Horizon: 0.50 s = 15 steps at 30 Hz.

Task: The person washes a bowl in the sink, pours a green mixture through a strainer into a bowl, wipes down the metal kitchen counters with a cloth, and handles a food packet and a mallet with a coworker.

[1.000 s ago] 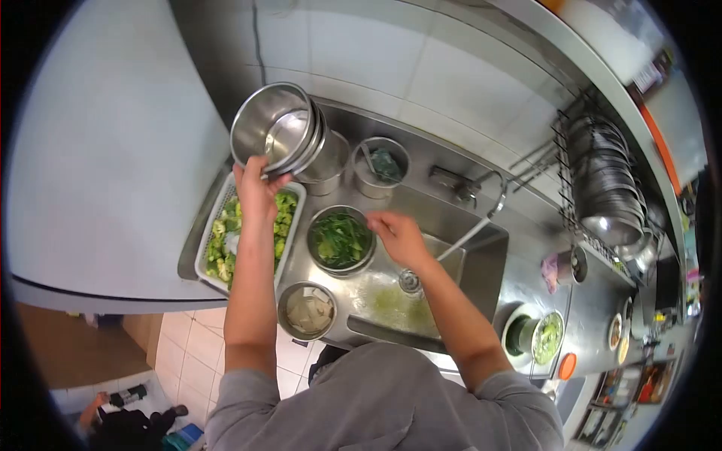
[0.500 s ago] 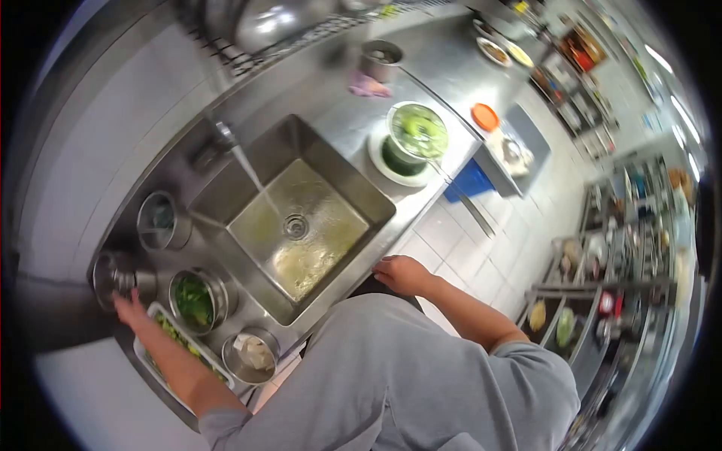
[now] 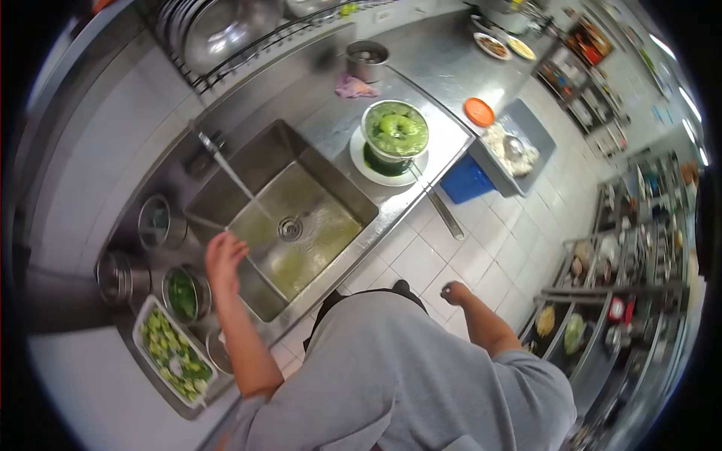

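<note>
My left hand is raised over the left rim of the steel sink. Its fingers are apart and slightly bent, with nothing in them. Water runs from the faucet into the sink. Below that hand are a steel pot with green leaves and a white tray of chopped greens. My forearm partly covers another steel bowl. Over the floor, clear of the counter, my right hand hangs with its fingers curled in; I see nothing held in it.
A strainer of green pulp rests over a bowl on a white plate, its handle jutting past the counter edge. A grey bin and blue container stand right. Steel pots line the left. Shelves stand far right.
My left hand has come away from the steel pots at the far left, moving right to the sink's edge. My right hand has left the counter edge and swung out to the right.
</note>
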Available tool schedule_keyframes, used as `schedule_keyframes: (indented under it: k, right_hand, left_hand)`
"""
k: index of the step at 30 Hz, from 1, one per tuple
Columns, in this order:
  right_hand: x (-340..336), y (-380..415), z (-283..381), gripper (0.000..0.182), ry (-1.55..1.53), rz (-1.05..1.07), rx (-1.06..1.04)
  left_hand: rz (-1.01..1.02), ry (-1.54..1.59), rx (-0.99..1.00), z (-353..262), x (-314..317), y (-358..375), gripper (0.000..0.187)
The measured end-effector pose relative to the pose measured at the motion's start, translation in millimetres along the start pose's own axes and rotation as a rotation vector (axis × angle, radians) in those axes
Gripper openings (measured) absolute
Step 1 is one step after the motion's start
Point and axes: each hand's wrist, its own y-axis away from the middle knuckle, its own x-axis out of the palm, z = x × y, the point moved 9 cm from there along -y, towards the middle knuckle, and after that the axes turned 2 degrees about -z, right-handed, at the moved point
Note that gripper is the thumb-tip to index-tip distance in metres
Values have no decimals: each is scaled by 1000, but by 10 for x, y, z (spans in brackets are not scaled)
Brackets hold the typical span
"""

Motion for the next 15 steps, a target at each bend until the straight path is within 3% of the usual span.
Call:
schedule_keyframes:
  k: [4,8,12,15]
  right_hand:
    - [32,53,-940,33,-235,-111,31]
    - [-40,157,-1413,28,-315,-84,46]
    - [-225,143,-1578,29,-249,-52,-18]
    - [-38,-6,-1898,33,-459,13,73]
  left_hand:
    - [46,34,-204,651,803,148,28]
    - [44,122,-203,803,1218,30,23]
    - [-91,200,-78,606,1255,-309,19]
    - [-173,362,-124,716,974,-877,17]
